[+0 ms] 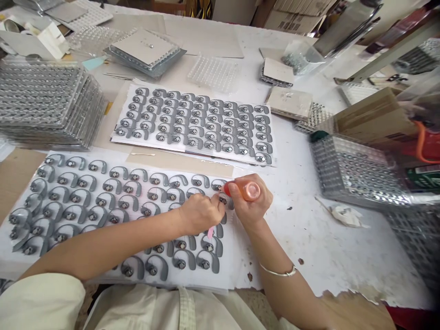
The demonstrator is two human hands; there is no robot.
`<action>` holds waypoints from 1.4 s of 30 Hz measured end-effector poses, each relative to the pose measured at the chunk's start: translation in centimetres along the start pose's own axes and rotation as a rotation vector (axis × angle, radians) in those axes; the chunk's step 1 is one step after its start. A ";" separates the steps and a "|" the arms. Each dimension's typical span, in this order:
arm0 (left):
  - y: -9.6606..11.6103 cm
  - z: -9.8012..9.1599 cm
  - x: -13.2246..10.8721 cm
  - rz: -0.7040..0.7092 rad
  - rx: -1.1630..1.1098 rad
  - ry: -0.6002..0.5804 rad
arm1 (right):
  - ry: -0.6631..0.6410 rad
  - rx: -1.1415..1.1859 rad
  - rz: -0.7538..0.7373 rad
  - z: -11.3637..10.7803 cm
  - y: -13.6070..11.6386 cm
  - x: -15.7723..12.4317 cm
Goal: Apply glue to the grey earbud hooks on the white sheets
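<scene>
L hand [201, 213] pinched on gray hook part [222, 200], R hand [249, 201] clamped on orange bottle [248, 191] — white sheet [220, 280] beneath

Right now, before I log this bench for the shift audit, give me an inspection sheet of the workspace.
surface: white-covered table, covering torn along the front edge
job's things: rows of grey hook-shaped earpiece parts on white sheets; small orange bottle
clutter: stacked clear trays, stacked trays of metal parts, crumpled tissue, cotton swab
hands: left hand has fingertips at one part; right hand holds the bottle
cables: nothing seen
surroundings: cardboard boxes beyond the table; the person's cream clothing at the near edge
</scene>
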State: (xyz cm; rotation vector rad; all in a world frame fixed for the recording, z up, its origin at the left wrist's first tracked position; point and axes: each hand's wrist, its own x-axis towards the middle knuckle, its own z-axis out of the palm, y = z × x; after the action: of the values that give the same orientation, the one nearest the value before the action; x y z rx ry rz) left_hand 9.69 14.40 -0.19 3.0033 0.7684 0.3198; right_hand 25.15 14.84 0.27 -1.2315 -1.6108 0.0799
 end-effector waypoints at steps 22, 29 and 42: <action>0.0 -0.2 0.1 0.008 0.021 -0.072 | 0.041 -0.029 0.012 0.2 0.4 -0.2; 0.0 -0.4 0.1 0.011 0.014 -0.056 | 0.069 -0.026 -0.037 0.1 0.5 0.0; 0.0 0.1 0.0 0.004 0.034 0.024 | 0.067 -0.017 -0.009 0.1 0.8 -0.1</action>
State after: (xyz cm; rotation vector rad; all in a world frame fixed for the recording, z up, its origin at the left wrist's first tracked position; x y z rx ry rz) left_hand 9.69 14.37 -0.31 3.0385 0.7774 0.3477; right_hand 25.56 15.16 -0.34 -1.2267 -1.5619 0.0191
